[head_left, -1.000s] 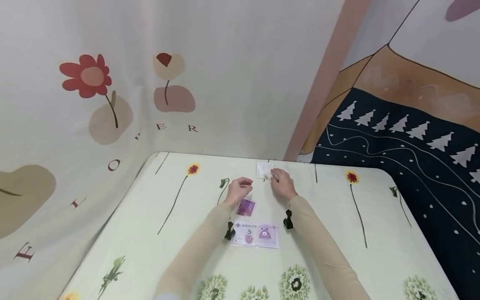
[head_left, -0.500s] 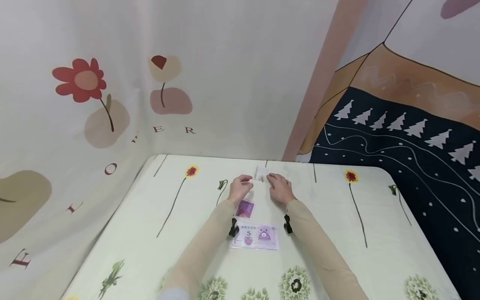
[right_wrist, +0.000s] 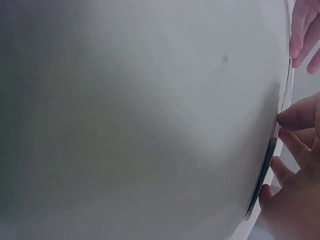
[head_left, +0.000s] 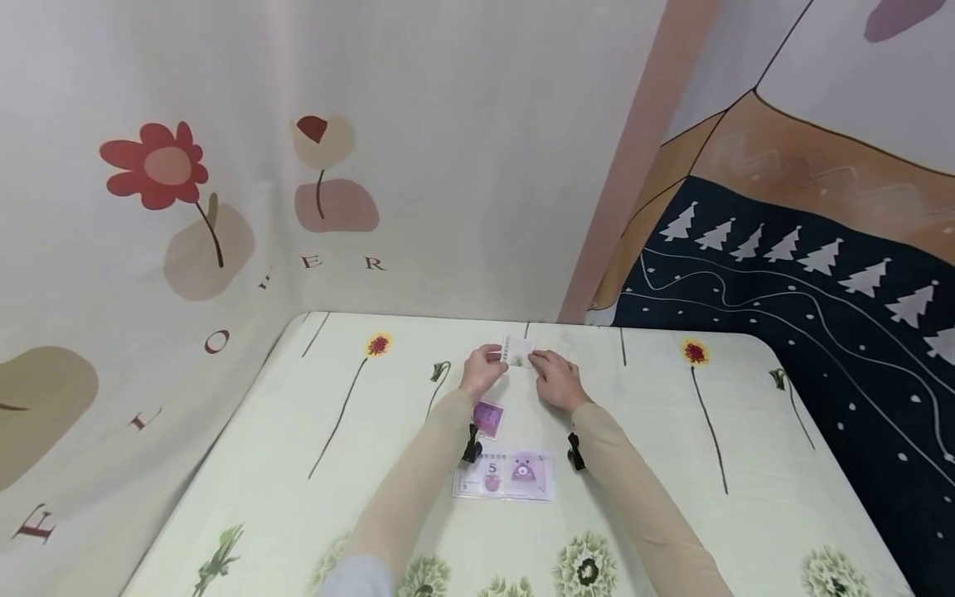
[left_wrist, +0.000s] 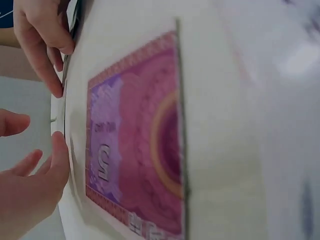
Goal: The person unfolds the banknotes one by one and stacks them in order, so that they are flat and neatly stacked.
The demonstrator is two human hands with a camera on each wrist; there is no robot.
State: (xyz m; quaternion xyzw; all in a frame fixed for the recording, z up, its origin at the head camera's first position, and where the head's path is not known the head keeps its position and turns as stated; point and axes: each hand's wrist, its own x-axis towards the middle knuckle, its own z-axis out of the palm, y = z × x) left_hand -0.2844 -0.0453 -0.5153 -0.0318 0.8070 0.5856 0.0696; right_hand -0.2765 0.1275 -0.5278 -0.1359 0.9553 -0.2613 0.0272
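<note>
At the far part of the table, a small whitish printed card (head_left: 518, 351) lies between the two hands. My right hand (head_left: 558, 380) pinches its right side with thumb and forefinger. In the right wrist view, a dark green strip (right_wrist: 261, 180) shows edge-on beneath the other fingers. My left hand (head_left: 481, 369) is at the card's left edge, thumb and fingers apart; the left wrist view shows one fingertip (left_wrist: 59, 142) right at that edge. Nearer lies a purple card (left_wrist: 135, 135) marked 5, partly behind the left wrist in the head view.
A larger pale purple play banknote (head_left: 515, 475) marked 5 lies nearest the person, its left part overlapped by the left wrist. The table (head_left: 627, 514) has a flower-printed cloth. Printed curtains (head_left: 462, 166) hang behind and to the left; a dark tree-patterned cloth (head_left: 776, 323) hangs at right.
The whitish card has come slightly nearer with the right hand, and its print shows more clearly. The left hand has moved a little right, up to its left edge.
</note>
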